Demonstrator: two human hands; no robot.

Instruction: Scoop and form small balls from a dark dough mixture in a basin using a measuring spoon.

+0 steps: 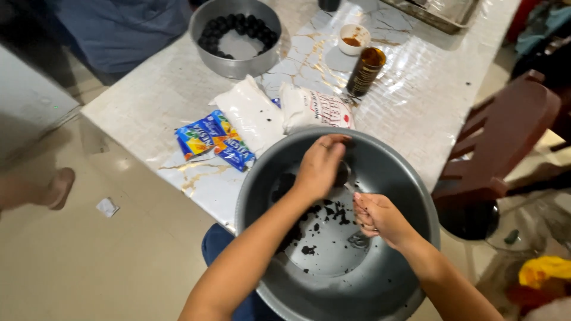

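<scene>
Big grey metal bowl [410,196] sits at the near edge of the marble-pattern table [428,89], partly overhanging toward the person's lap. Dark crumbs [333,213] scattered over its pale bottom, mostly left of centre and under the hands.

Left hand [320,166] is inside the bowl near the far wall, fingers curled down around something small and dark (mostly hidden by the hand, can't tell what). Right hand [380,217] lower and to the right, fingers pinched together with crumbs stuck on them; a small shiny metal piece [358,239] just below it. Can't tell whether it's gripped or just lying there.

Outward from the bowl:
- two white plastic bags [253,113] just behind the rim, one with red print
- blue-and-yellow sachets [215,139] left of them
- dark brown bottle [365,71] lying tilted, small white cup [353,38] with brown liquid beside it
- round metal pan [235,37] at far side, ring of dark round pieces around its wall, middle bare
- metal tray [434,15] at far right corner

Brown chair [505,137] right of the table. A foot [59,187] of another person on the floor at left, a scrap of paper [107,207] near it.
</scene>
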